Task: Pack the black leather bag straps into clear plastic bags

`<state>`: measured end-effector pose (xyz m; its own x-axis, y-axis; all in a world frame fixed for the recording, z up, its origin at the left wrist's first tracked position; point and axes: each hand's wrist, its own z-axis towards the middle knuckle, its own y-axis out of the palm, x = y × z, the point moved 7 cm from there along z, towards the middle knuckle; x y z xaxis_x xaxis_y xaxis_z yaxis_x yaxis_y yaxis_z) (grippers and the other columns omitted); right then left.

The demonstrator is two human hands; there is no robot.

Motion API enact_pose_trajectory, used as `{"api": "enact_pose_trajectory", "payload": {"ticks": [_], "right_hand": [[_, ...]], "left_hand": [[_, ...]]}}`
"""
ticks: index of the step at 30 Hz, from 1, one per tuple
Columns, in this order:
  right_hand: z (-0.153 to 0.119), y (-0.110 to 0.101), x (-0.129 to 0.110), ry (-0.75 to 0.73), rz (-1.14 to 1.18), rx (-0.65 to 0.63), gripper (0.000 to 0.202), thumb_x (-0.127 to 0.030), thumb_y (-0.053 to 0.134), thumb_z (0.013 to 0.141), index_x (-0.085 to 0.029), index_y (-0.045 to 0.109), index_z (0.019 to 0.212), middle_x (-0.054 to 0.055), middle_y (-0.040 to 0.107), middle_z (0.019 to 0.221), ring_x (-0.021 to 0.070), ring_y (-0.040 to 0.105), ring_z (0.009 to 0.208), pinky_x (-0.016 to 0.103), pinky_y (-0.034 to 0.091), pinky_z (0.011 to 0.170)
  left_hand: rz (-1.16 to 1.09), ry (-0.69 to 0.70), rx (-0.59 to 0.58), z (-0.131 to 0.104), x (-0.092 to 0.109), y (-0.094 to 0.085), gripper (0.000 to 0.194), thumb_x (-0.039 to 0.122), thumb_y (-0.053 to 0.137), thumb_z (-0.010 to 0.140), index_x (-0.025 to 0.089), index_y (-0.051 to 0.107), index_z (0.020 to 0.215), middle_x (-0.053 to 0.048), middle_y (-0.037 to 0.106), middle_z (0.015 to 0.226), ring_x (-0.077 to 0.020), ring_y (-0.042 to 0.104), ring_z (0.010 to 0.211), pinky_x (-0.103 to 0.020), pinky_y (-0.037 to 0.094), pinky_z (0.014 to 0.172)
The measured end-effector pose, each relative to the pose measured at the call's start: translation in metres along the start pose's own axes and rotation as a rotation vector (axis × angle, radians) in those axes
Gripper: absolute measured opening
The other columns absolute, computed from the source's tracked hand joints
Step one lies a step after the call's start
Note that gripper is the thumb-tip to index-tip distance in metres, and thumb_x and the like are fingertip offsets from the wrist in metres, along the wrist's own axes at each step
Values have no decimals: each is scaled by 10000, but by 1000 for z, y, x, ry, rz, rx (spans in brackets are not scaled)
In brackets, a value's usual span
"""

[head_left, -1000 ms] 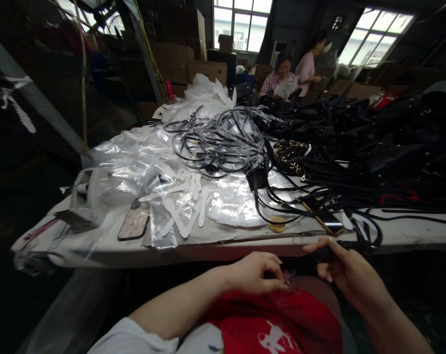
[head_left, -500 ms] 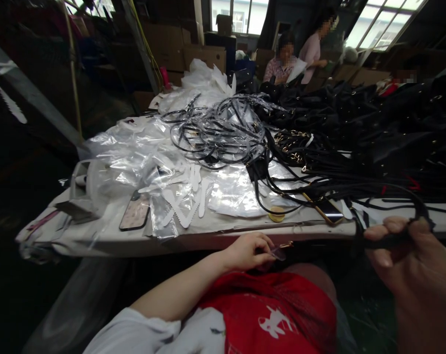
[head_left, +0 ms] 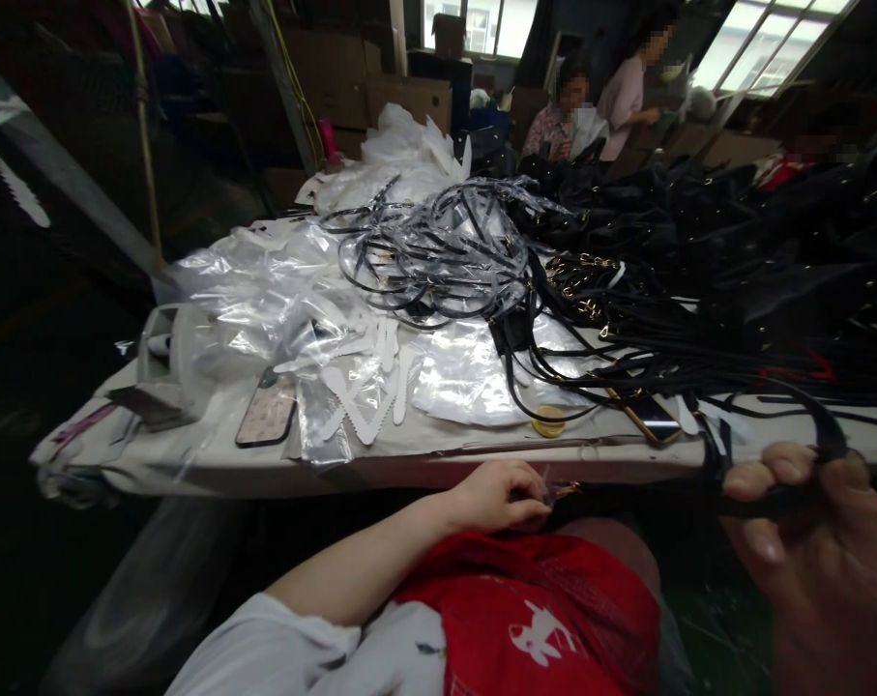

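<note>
My left hand (head_left: 500, 495) is closed in a pinch on a scrap of clear plastic film (head_left: 546, 491) just beyond the table's front edge. Right at its fingertips, a gold-coloured clasp (head_left: 569, 488) ends a black strap; that strap runs dark and hard to see toward the right. My right hand (head_left: 819, 522) grips the black strap (head_left: 830, 432), which loops over its fingers. More black straps (head_left: 590, 338) with gold clasps lie in a tangle on the table, and several coiled ones (head_left: 430, 261) are in clear plastic.
Clear bags (head_left: 249, 280) cover the table's left part near a tape dispenser (head_left: 166, 377). White serrated plastic strips (head_left: 365, 416), a phone (head_left: 266, 411), a second phone (head_left: 654, 418) and a yellow round tin (head_left: 548, 420) lie near the front. Black bags (head_left: 714, 222) are heaped right; co-workers are behind.
The view has shifted slightly. Both hands keep their holds; the plastic film at my left fingertips has turned upright and shows less. A co-worker at the back has moved a white sheet.
</note>
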<state>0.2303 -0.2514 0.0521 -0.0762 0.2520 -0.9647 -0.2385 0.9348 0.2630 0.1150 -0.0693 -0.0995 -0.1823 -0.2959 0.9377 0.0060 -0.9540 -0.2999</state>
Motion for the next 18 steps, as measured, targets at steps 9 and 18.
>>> {"api": "enact_pose_trajectory", "payload": {"ticks": [9,18], "right_hand": [[0,-8,4,-4,-13,20,229,-341,802,712,-220,608,711,5,453,847,147,596,633,155,407,240],[-12,9,2,9,-26,4,222,-355,806,714,-222,628,725,2,476,819,146,600,637,142,433,262]], "left_hand": [[110,73,17,-2,1,1,168,309,669,879,154,733,873,-84,725,993,-177,665,953,-254,481,899],[298,59,-23,-4,-5,8,167,312,662,883,162,727,916,-87,719,1020,-201,656,977,-273,481,892]]}}
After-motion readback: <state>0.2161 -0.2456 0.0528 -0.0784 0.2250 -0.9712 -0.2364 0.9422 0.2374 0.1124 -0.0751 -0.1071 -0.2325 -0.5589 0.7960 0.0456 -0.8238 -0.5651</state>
